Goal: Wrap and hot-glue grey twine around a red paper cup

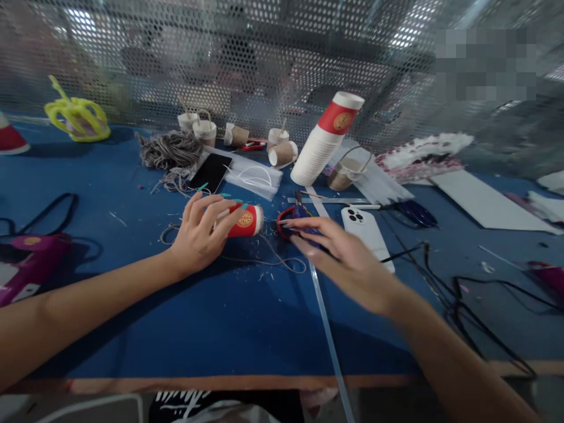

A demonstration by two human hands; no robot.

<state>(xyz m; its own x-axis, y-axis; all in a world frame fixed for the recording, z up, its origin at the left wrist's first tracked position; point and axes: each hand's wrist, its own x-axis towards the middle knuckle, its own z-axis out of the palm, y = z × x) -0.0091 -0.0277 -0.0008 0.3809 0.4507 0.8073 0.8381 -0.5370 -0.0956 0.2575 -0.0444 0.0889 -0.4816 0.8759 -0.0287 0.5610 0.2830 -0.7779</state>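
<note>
While the left hand [200,232] is gripping a red-and-white paper cup [247,221] lying sideways on the blue tabletop [211,329], a thin grey cord [282,262] is curling beside it. Farther right, the right hand [348,255] is reaching with loosely open fingers to a red looped handle [280,225], contact being unclear, and a white smartphone [366,234] is lying near that hand.

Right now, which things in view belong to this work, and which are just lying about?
Likely in the work:
- red paper cup, at the left hand
- gray cord, a strand by the cup
- red-handled tool, near the right hand

Apparently lying about:
- white phone
- black phone
- yellow basket
</note>
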